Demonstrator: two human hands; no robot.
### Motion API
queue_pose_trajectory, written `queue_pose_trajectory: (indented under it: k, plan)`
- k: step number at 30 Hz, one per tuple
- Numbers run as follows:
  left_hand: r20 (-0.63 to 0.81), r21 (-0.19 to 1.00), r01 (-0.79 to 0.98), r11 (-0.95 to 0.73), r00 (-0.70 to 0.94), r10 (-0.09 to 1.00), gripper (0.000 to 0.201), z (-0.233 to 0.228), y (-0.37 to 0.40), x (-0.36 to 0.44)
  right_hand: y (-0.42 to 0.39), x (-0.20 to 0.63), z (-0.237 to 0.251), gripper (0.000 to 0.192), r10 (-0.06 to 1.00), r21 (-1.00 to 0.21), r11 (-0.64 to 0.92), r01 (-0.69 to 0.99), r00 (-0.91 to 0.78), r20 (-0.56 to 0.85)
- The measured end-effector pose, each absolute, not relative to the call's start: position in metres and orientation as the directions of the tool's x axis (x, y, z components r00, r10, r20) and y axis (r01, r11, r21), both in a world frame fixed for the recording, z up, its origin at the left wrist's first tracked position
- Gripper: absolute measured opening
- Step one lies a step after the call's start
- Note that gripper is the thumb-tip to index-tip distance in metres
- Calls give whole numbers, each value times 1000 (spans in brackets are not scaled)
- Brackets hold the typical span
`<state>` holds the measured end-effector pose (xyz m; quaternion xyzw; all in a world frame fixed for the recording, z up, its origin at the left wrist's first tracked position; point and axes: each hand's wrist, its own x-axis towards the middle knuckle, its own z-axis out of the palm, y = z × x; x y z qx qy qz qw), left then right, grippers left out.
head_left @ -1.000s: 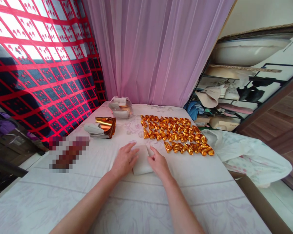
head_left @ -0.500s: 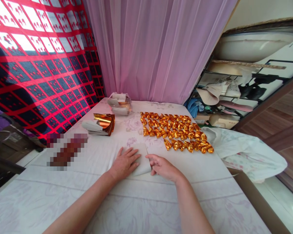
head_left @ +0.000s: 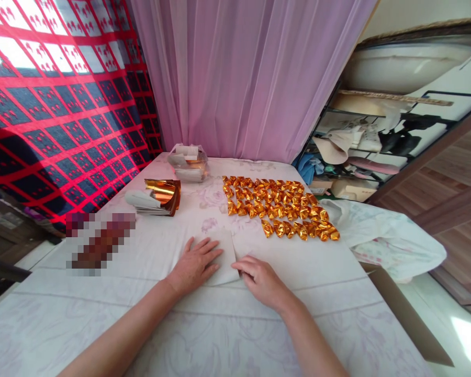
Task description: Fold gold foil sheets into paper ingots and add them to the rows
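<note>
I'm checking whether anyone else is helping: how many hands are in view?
2: the left hand lies on the pale paper, the right hand is at its right edge. The pixelated patch at left could hide more.

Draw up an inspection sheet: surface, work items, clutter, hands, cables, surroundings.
Surface: pale floral cloth, with crease lines.
Work items: pale sheet, centre; folded gold pieces in rows, right; paper stack, left.
Clutter: clear bag holding paper, far end; pixelated patch, left, contents unreadable.
Left hand: spread flat on the pale sheet.
Right hand: at the sheet's right edge; grip unclear.
Cables: nothing seen.
Surroundings: purple curtain, far side; red-grid cloth, left; pale basin, right.
</note>
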<state>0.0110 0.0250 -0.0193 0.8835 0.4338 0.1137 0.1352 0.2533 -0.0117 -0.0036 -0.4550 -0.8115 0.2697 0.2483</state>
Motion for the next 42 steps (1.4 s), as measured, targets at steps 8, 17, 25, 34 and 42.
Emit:
queue_pose_trajectory:
  k: [8, 17, 25, 34, 42]
  plan:
    - [53, 351, 740, -574, 596, 801, 40, -16, 13, 9, -24, 244, -1, 25, 845, -504, 529, 683, -479, 237]
    - [26, 431, 686, -586, 640, 768, 37, -13, 6, -4, -17, 241, 9, 16, 893, -661, 418, 623, -414, 175]
    - [173, 537, 602, -591, 607, 776, 39, -18, 10, -12, 7, 226, 11, 24, 986, -499, 115, 859, -159, -47]
    - [365, 267, 710, -651, 551, 751, 47, -1, -3, -2, 20, 219, 7, 22, 984, -350, 101, 931, -146, -105]
    - [250, 136, 640, -756, 716, 652, 59, -9, -6, 18, 27, 217, 5, 21, 988, -307, 90, 947, -124, -91]
